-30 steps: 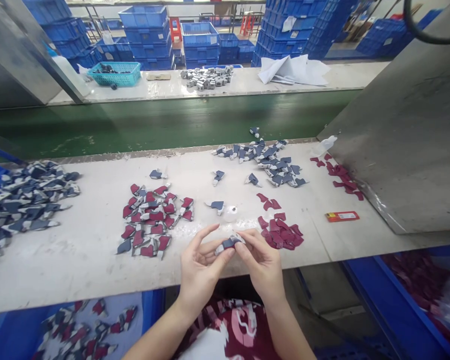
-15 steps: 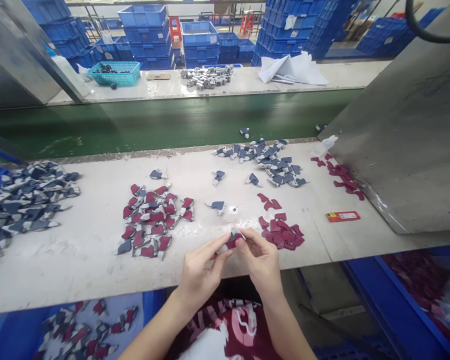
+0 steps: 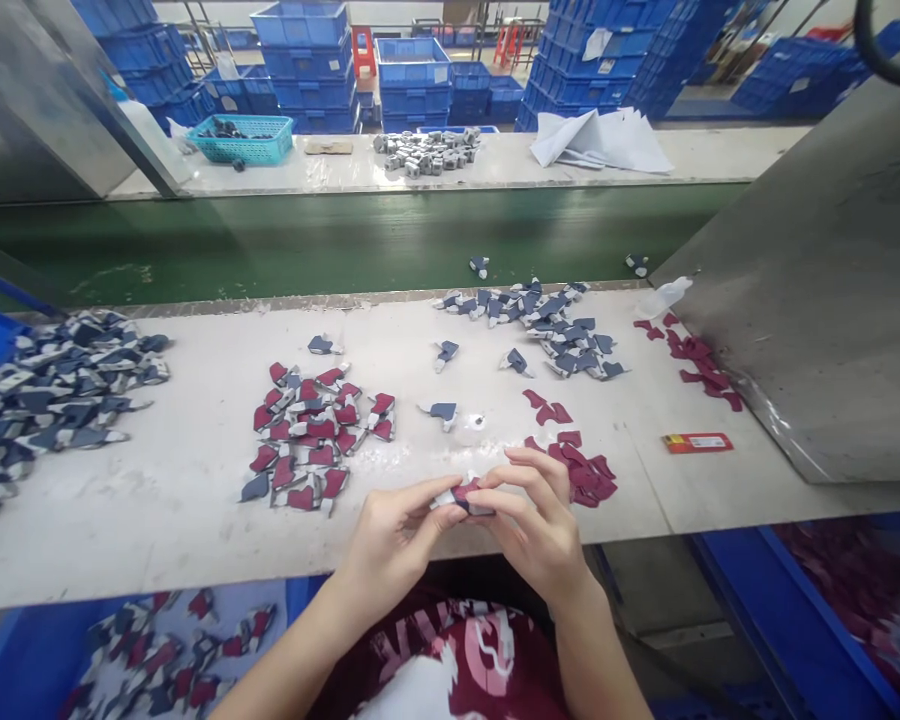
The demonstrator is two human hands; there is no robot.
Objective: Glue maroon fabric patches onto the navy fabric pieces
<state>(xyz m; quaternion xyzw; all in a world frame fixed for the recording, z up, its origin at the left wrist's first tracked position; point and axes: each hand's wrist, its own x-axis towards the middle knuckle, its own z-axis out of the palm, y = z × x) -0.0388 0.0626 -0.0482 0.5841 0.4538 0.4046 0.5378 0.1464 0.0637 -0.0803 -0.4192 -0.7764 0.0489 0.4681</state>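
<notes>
The left hand [image 3: 394,545] and right hand [image 3: 532,530] pinched a maroon-and-navy fabric piece [image 3: 461,496] firmly between their fingertips, with loose maroon pieces [image 3: 589,478] lying unjoined to the right and navy pieces [image 3: 570,345] farther off.

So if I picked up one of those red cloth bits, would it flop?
Probably floppy: the maroon fabric pieces look thin and lie flat in an overlapping heap. They are likely light too, and being flat, they probably won't roll.
</notes>
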